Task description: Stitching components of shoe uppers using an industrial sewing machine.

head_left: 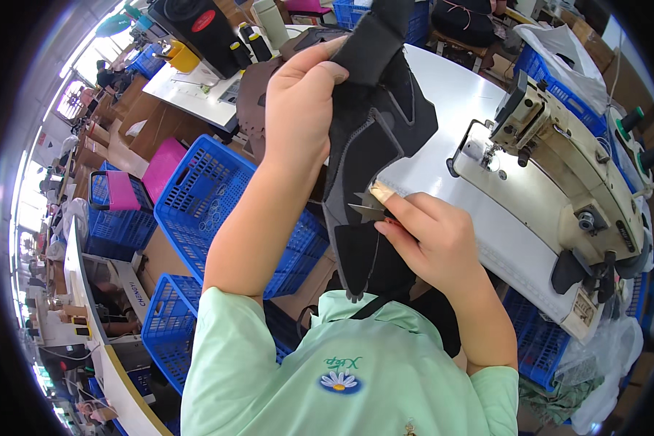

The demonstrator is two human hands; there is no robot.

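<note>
Head view: the fingers of the left hand (pixel 301 105) pinch the upper end of a black fabric piece (pixel 352 174), hanging lengthwise beside the worktop (pixel 454 87); the right hand (pixel 443 236), nearer its middle, grips snips (pixel 373 213), blades pointing left across it.

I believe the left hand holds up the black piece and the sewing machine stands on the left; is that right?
Not quite: the head view shows the sewing machine on the right; the left hand does hold up the black piece.
</note>
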